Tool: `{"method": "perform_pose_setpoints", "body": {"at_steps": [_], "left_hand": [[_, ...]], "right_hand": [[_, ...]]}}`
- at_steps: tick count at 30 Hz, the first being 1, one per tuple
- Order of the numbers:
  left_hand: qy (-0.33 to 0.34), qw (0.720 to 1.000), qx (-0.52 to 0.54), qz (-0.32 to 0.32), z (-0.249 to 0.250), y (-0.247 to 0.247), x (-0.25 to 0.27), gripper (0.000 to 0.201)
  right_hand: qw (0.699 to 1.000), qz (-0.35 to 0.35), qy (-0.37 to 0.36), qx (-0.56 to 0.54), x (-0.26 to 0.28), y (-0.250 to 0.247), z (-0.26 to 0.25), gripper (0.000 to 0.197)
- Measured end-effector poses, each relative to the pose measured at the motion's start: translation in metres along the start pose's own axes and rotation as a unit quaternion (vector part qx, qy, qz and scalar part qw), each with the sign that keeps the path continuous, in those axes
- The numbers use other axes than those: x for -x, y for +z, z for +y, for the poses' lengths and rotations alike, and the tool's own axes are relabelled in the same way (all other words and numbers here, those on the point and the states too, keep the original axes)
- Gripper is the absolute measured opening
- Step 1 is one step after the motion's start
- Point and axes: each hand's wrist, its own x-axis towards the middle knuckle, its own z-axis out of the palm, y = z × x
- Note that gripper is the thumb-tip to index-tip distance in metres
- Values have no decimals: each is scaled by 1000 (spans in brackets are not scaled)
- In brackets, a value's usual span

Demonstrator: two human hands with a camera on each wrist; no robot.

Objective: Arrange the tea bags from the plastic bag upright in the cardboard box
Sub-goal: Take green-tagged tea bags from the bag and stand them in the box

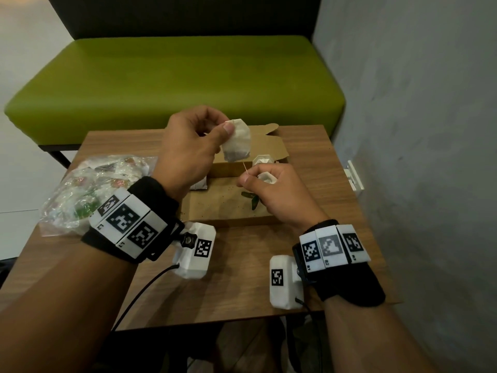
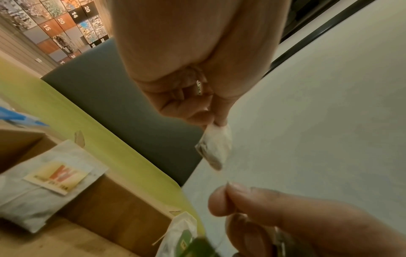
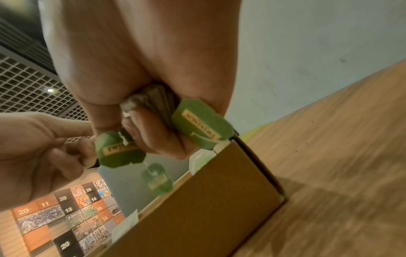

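Observation:
My left hand [image 1: 219, 131] is raised over the open cardboard box [image 1: 228, 211] and pinches the top of a white tea bag [image 1: 238, 144] between thumb and fingers; the left wrist view shows that tea bag [image 2: 216, 147] hanging from the fingertips. A thin string runs down from it to my right hand [image 1: 248, 179], which pinches the string. The right hand also grips a bunch of tea bags [image 3: 151, 99] in its palm, with green tags [image 3: 199, 125] sticking out. The crumpled plastic bag [image 1: 91, 189] holding more tea bags lies at the table's left.
A tea bag with a red and yellow tag [image 2: 50, 182] leans inside the box at its left wall. Another white tea bag [image 1: 263, 159] sits at the box's far side. The small wooden table [image 1: 242, 278] stands before a green bench [image 1: 174, 76]; a grey wall is close on the right.

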Motion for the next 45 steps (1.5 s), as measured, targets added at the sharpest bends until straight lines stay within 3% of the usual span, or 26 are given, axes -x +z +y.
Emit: {"method": "perform_pose_setpoints", "body": {"at_steps": [7, 13, 16, 21, 24, 29, 33, 39, 45], "left_hand": [[23, 994, -105, 34, -19, -5, -4, 6], [62, 978, -171, -99, -17, 2, 5, 6], [61, 975, -150, -152, -15, 3, 8, 8], [47, 975, -126, -178, -12, 3, 10, 13], [9, 977, -103, -187, -13, 5, 11, 15], [-73, 971, 23, -225, -10, 7, 14, 8], [-96, 969, 57, -219, -7, 7, 16, 20], [-97, 967, 74, -224, -9, 6, 16, 26], [-81, 972, 27, -220, -9, 6, 17, 12]], "right_hand": [[999, -3, -14, 38, 1, 2, -2, 14], [999, 33, -32, -10, -3, 2, -6, 12], [998, 25, -38, -40, -3, 1, -5, 14], [994, 19, -39, -102, -1, -5, -8, 15], [992, 24, -34, -121, 0, -7, -10, 12], [992, 28, -26, -122, 2, -9, -12, 12], [990, 8, -11, -141, 2, -9, -14, 12], [985, 0, 4, -173, 1, -8, -13, 20], [977, 34, 21, -207, -1, -10, -13, 9]]}}
